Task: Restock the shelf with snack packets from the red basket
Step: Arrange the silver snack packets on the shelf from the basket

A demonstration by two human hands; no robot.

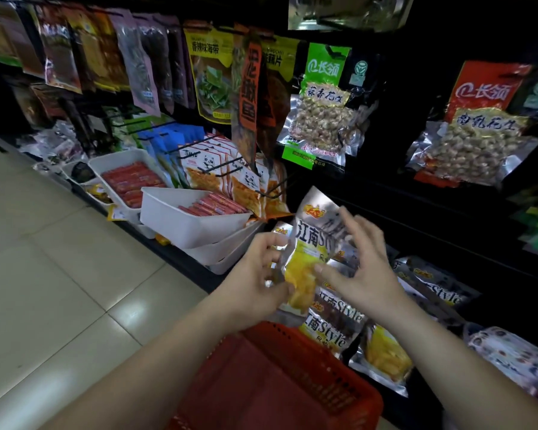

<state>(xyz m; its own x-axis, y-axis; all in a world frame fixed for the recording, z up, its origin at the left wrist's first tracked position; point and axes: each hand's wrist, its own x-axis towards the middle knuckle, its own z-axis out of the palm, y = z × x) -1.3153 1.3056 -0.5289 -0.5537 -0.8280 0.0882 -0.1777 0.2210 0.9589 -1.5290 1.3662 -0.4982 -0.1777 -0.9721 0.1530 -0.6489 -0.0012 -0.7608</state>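
Red basket [280,383] sits under my wrists. Above it, my left hand [258,274] pinches the snack packet [308,240] at its lower left edge, while my right hand [367,268], fingers spread, touches its right side. The packet's long axis is near upright, and the matching packets [336,324] on the shelf [423,234] are just beyond.

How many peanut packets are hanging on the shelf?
2. The green-label packet hangs at upper centre, and the red-label packet hangs to its right, across a dark gap. More may hang hidden behind each one.
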